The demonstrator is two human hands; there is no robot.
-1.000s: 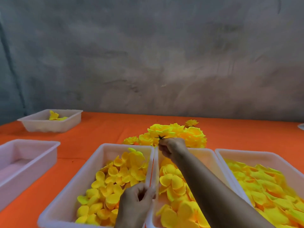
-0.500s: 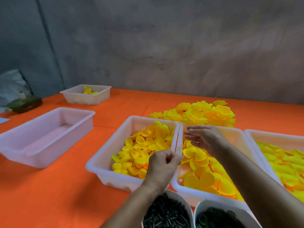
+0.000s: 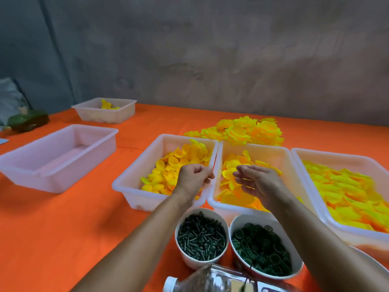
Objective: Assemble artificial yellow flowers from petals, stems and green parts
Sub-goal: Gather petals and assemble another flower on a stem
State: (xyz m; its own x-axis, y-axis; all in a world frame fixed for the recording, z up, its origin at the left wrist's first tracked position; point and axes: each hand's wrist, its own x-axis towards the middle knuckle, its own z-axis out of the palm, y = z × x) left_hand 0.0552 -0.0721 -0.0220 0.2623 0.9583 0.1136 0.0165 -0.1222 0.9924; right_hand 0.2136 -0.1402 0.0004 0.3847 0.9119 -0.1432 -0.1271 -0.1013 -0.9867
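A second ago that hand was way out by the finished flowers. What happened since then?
The right hand let go of the flower it held at the flower pile and drew back over the middle petal tray, fingers loose and holding nothing. The left hand stays curled between the two trays; what its grip holds cannot be made out. Trays and bowls have not moved.

The near clear bottle (image 3: pixel 212 279) runs off the bottom edge. Whatever the left hand (image 3: pixel 192 180) pinches is too small to tell. The right tray (image 3: pixel 336 157) is cut off.
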